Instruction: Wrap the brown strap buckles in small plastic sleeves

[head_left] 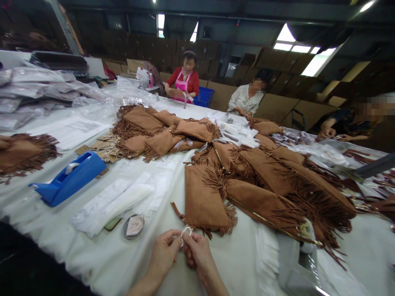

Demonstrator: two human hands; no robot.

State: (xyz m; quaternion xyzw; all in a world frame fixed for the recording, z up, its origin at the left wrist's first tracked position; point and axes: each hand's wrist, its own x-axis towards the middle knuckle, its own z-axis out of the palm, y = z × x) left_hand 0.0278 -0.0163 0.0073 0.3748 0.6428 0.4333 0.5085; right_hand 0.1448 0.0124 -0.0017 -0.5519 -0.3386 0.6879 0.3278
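Observation:
At the near edge of the table, my left hand (165, 251) and my right hand (200, 251) meet with fingertips pinched. Between them is a small pale, gold-toned loop (186, 231); whether it is cord or metal I cannot tell. Just beyond my fingers lies a flat brown fringed pouch (202, 197), its short strap (177, 210) sticking out at the left. A small round dish (134, 227) with a pinkish-white piece in it sits left of my hands. White tissue strips (114, 201) lie behind the dish.
A blue tape dispenser (72, 176) stands on the left, a grey dispenser (298, 263) on the right. Brown fringed pouches (265, 164) are heaped across the middle. Brown paper tags (105, 148) and plastic-wrapped packs (31, 92) lie farther left. Several people work across the table.

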